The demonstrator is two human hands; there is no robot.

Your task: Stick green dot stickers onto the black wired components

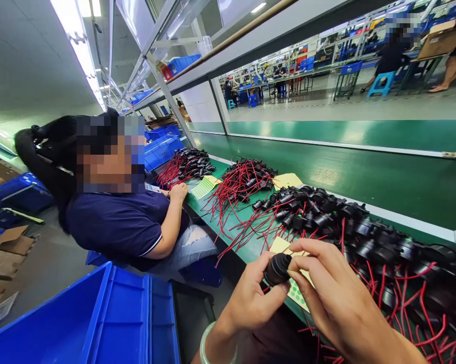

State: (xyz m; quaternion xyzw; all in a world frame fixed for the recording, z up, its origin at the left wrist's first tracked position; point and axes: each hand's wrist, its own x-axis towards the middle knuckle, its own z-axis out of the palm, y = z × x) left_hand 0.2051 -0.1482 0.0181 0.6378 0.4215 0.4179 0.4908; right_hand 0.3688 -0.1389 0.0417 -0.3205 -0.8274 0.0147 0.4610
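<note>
A worker in a navy shirt (114, 222) sits beside the green desk (254, 248) at left, above a large blue bin (129, 308) in the foreground, one hand (179, 192) at the desk's near edge. Blue crates (163, 150) stand by the desk's far-left end, next to a pile of black parts with red wires (195, 164). A sheet of green dots (205, 187) lies between that pile and the near edge. Farther right, a second wired pile (246, 179) spreads its red leads toward the near edge, a pale yellow sheet (287, 180) just beyond it toward the white-trimmed far edge.

In the foreground, over the near edge, the left hand (250, 298), a pale bangle (207, 344) at its wrist, grasps a ribbed black cylindrical part (277, 269) between thumb and fingers. The right hand (334, 283) pinches at the part's narrow end; whether anything small sits between its fingertips cannot be told. Beneath the hands, a partly covered yellow sheet (296, 297) shows green dots. The largest heap of black parts (364, 237) runs along the far edge toward the right, red wires trailing through it.
</note>
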